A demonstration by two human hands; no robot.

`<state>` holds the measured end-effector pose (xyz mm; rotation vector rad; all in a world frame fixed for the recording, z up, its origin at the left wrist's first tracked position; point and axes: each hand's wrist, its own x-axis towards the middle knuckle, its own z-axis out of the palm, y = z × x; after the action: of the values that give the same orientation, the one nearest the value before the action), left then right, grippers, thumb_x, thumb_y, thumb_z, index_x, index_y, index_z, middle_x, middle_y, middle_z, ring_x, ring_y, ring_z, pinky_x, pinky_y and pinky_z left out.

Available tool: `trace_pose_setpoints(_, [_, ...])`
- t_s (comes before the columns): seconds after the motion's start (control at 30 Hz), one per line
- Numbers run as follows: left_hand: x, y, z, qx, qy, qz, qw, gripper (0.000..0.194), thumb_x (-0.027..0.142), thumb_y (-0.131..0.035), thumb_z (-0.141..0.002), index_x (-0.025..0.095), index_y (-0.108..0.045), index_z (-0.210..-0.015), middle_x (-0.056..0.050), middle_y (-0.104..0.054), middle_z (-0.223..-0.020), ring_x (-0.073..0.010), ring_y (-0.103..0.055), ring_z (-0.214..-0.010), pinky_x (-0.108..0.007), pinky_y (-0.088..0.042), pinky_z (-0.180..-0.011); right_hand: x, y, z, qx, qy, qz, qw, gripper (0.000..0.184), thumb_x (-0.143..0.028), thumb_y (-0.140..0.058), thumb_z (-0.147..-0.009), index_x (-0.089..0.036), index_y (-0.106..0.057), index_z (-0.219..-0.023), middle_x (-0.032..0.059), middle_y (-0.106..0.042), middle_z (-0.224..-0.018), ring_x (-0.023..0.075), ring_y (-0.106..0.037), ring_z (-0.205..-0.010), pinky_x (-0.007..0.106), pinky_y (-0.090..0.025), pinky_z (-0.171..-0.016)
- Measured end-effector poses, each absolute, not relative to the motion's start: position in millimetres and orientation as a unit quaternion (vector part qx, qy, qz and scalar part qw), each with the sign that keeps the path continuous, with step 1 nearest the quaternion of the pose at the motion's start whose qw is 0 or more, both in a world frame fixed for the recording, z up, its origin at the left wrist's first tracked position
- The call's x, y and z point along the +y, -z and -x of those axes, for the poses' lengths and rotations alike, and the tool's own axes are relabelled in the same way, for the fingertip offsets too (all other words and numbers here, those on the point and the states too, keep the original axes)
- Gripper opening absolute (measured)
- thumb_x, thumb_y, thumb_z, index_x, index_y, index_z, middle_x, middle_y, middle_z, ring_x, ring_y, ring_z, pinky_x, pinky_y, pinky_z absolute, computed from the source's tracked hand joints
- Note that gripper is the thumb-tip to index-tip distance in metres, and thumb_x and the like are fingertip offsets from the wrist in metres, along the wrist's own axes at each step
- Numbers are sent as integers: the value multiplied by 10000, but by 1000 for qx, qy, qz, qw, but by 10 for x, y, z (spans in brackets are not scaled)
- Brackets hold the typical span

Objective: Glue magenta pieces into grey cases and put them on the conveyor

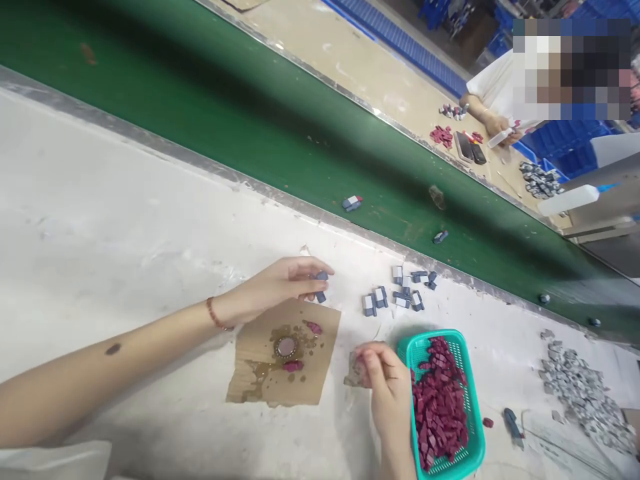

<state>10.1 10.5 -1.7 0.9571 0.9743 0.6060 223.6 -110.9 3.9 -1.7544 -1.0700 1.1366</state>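
Observation:
My left hand [295, 279] is closed on a small blue-grey plastic part [321, 287], above the top edge of a piece of brown cardboard [320, 380]. On that cardboard lie a small round dish [287, 347], wet brownish stains and two dark red pieces [293, 366]. My right hand [385, 380] has its fingers pinched together at a thin greyish, see-through scrap [354, 371], whose kind I cannot make out. Just right of this hand stands a green plastic basket [477, 427] filled with dark red pieces [440, 407]. Several blue-grey and white parts [380, 297] lie beyond it.
A green conveyor belt [280, 147] crosses behind the white table [125, 193], carrying a few parts [353, 203]. Many grey pieces [580, 387] are heaped at right, near a blue-grey tool-like object [513, 427]. Across the belt, a person's hand [497, 127] holds a white bottle.

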Motion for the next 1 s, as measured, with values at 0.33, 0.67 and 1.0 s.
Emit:
trace_pose_setpoints(0.33, [-344,136,316,416,-316,-239,819,364,326,-826,-697,184,-533,-858,-2,-648,-840,-189,-686,-827,-284,-526,-755,-922,312,-1665,-723,-344,519,300,280,-361,-531,-951,-200,-620,-740,-2,-635,-571,125,-570,-478,224,-454,-484])
trace_pose_setpoints(0.67, [-498,321,365,441,-349,-310,767,319,365,-749,-771,192,-625,-1008,-47,-670,-970,-166,-624,-748,-274,-482,-673,-894,357,-1643,-649,-398,540,359,198,-390,-572,-932,-211,-621,-865,9,-704,-668,131,-644,-505,219,-519,-478])
trace_pose_setpoints(1.0, [-493,358,368,400,-337,-309,794,328,398,-715,-805,184,-550,-991,-34,-651,-912,-146,-629,-723,-262,-483,-649,-829,367,-1644,-750,-302,493,319,262,-333,-510,-971,-202,-604,-765,-9,-631,-574,122,-572,-476,226,-444,-463])
